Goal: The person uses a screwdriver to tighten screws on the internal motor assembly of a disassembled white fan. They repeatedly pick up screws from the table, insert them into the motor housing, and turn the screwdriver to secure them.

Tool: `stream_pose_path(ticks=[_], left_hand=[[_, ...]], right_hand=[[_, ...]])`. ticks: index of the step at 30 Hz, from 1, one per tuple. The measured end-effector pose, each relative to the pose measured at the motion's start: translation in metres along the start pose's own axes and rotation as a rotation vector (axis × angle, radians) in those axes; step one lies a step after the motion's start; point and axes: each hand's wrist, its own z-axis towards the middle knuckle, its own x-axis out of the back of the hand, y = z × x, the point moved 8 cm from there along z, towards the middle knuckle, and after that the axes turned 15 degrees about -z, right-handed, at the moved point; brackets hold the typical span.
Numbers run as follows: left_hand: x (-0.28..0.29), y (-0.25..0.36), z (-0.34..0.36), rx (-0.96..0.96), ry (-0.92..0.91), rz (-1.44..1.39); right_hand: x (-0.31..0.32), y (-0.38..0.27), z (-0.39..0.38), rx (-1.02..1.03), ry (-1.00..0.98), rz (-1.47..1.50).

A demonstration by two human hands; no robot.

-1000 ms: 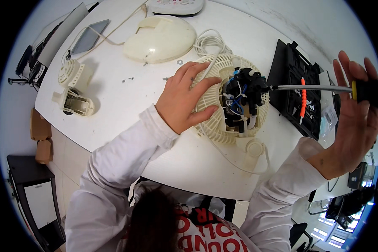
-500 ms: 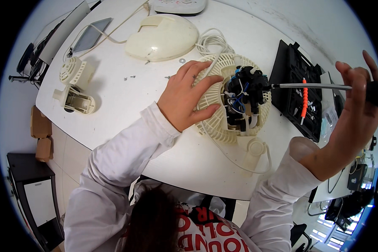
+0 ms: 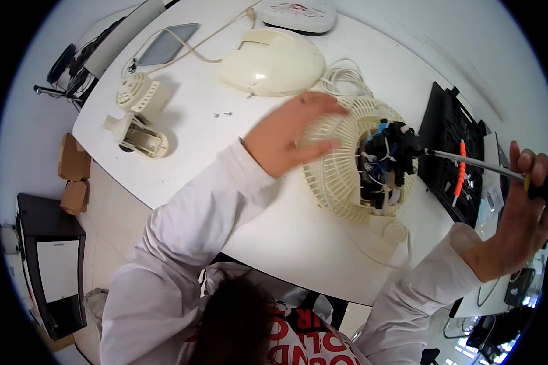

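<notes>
A cream fan grille lies on the white table with its cord across it. In its middle sits a motor assembly, black housing with blue and white wires. My left hand, slightly blurred, is over the grille's left side with fingers spread and nothing in them; whether it touches the grille I cannot tell. At the right, my right hand has its fingers around the dark handle of a screwdriver. Its long metal shaft points left, with the tip at the right side of the motor housing.
A cream oval cover lies at the back, near a coiled cord. Small screws are left of my left hand. Cream fan parts stand farther left. A black tool case holds an orange-sleeved tool.
My left hand has drawn away from the motor toward the left of the grille. My right hand is lower, so the screwdriver now slants down toward its handle. The whole view has shifted.
</notes>
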Motion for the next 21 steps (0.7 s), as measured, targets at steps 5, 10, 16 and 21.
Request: stream_pose_path(ticks=[5, 10, 16, 21], left_hand=[[0.100, -0.034, -0.010, 0.193, 0.501, -0.073], [0.092, -0.039, -0.014, 0.273, 0.293, 0.265], [0.075, -0.064, -0.026, 0.586, -0.011, 0.469], [0.059, -0.069, -0.024, 0.577, -0.086, 0.530]], right_hand=[[0.015, -0.004, -0.004, 0.038, 0.130, -0.246], [0.020, -0.002, -0.003, -0.245, 0.342, -0.335], [0.014, 0.004, 0.009, -0.241, 0.343, -0.345], [0.015, 0.004, 0.003, -0.069, 0.097, -0.140]])
